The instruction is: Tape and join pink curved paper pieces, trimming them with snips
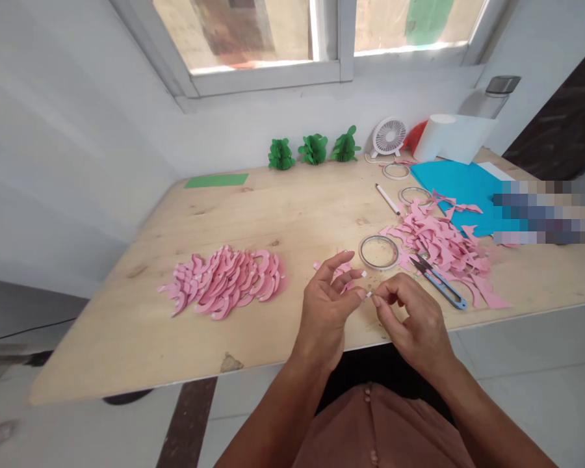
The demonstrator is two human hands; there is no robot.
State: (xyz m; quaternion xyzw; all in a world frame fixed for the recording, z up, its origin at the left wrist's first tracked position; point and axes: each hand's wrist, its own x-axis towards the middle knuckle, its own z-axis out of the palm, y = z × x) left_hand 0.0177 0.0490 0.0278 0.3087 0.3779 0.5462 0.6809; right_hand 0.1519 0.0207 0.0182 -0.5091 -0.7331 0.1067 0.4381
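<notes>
Pinching white scrap [369, 294] in right hand [414, 315] against loosely spread left hand [324, 305] over tabletop [141, 325], with lidded container [501, 86] by far-right corner.

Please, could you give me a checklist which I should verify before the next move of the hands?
1. Small white piece at the fingertips of the right hand: ok.
2. Second white piece at a fingertip of the left hand: ok.
3. Snips lying on the table, in neither hand: ok.
4. Curved pink pieces apart from the pink scraps: ok.
5. Pink pieces behind the left hand fully visible: not ok, partly covered.
6. Small white piece undamaged: cannot tell, too small.
</notes>
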